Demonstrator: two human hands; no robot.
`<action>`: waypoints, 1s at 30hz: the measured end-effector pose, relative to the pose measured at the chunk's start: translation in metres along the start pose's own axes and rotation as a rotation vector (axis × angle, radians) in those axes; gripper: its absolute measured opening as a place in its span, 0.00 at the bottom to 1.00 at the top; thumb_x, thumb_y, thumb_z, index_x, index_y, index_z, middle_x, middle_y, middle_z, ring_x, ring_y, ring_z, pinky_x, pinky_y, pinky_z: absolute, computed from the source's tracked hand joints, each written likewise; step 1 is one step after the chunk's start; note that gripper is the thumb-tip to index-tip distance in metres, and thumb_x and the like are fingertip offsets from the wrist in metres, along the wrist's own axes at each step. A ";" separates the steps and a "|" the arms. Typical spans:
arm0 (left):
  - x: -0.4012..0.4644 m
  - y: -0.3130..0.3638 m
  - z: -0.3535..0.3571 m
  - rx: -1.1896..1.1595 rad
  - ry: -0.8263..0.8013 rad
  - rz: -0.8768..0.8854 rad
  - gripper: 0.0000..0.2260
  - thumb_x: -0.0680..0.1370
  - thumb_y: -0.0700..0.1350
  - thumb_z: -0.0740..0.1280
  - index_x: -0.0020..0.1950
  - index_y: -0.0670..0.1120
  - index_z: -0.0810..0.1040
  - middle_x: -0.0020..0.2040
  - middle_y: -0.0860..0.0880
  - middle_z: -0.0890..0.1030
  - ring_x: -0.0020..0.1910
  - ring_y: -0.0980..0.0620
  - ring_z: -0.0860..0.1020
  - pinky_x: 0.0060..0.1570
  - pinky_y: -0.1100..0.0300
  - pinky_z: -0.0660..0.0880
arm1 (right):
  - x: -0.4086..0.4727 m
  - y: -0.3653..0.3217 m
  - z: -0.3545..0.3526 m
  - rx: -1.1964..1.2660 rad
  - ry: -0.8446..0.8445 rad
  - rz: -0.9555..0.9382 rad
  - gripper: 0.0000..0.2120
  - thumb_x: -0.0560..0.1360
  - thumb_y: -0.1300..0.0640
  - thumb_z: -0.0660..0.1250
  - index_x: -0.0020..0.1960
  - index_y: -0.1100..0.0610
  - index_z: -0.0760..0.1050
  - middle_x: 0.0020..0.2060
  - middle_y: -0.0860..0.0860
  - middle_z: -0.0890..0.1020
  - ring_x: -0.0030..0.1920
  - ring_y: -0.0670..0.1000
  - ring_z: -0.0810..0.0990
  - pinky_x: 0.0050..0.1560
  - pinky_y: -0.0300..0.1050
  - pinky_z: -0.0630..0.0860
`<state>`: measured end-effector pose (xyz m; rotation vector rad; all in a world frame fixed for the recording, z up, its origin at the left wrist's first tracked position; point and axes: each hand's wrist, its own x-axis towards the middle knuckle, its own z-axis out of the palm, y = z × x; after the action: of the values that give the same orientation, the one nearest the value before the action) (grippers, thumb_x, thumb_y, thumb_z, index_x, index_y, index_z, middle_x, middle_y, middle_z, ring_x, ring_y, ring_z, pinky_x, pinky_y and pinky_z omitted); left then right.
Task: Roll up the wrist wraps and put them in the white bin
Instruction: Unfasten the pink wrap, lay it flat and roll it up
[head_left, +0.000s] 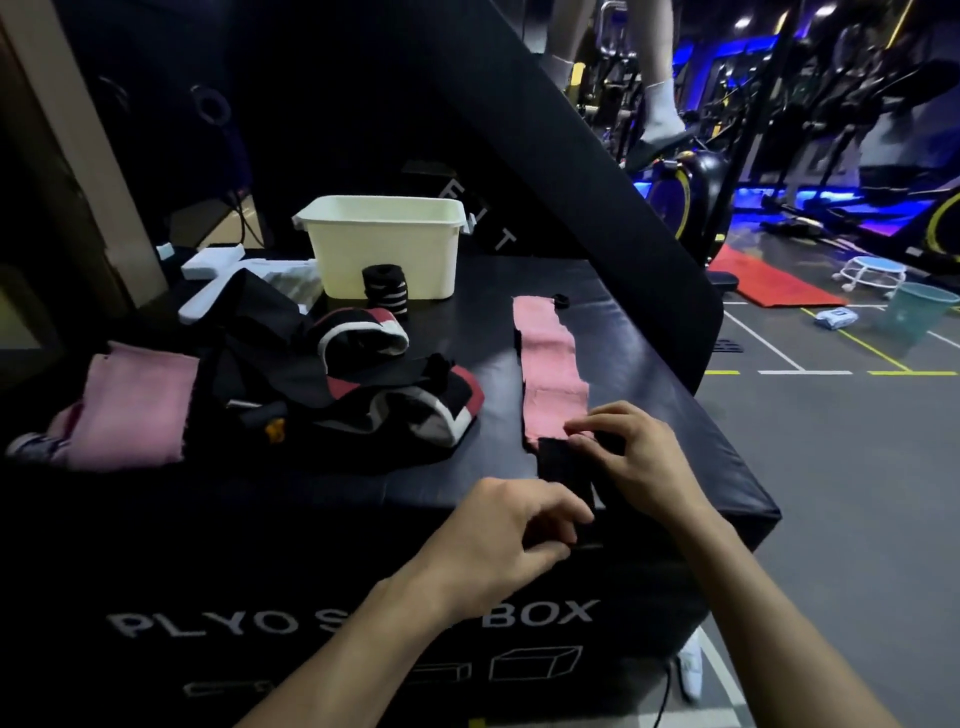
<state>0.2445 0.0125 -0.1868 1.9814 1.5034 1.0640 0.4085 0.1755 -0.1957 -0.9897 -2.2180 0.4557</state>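
Hands: left hand (511, 525) and right hand (631, 457) pinch black near end of pink wrist wrap (550, 369), flat on worktop (623, 332), right of centre. Risk: loose first turn, roll skews, unwinds before white bin (384, 249), far.

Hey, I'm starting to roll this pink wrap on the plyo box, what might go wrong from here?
1. The black end under your left hand and right hand sits at the plyo box front edge, so the roll could slip off.
2. The pink wrap lies slightly crooked, so it may roll unevenly.
3. The finished black roll stands outside the white bin and is easy to forget.
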 end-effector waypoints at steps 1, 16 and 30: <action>-0.002 -0.002 -0.001 -0.015 -0.001 0.002 0.14 0.75 0.35 0.75 0.59 0.47 0.85 0.48 0.53 0.86 0.48 0.59 0.83 0.53 0.66 0.77 | -0.002 -0.002 0.000 0.014 0.014 0.007 0.07 0.75 0.51 0.75 0.52 0.48 0.87 0.49 0.42 0.83 0.51 0.43 0.82 0.55 0.41 0.78; -0.073 -0.052 -0.148 0.597 0.818 -0.188 0.11 0.74 0.40 0.75 0.55 0.49 0.84 0.55 0.51 0.83 0.56 0.45 0.80 0.62 0.47 0.75 | -0.017 -0.078 -0.006 0.061 0.241 -0.172 0.04 0.79 0.55 0.71 0.47 0.54 0.84 0.45 0.45 0.84 0.50 0.51 0.80 0.52 0.49 0.75; -0.130 -0.093 -0.194 0.471 0.959 -0.821 0.16 0.72 0.50 0.79 0.58 0.50 0.82 0.52 0.45 0.84 0.58 0.39 0.79 0.63 0.43 0.73 | -0.017 -0.138 0.049 0.079 0.092 -0.436 0.02 0.79 0.56 0.71 0.48 0.52 0.82 0.45 0.43 0.82 0.49 0.49 0.78 0.49 0.49 0.77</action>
<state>0.0207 -0.1011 -0.1766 0.7611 2.9037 1.3831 0.3099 0.0699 -0.1634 -0.4536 -2.2289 0.2874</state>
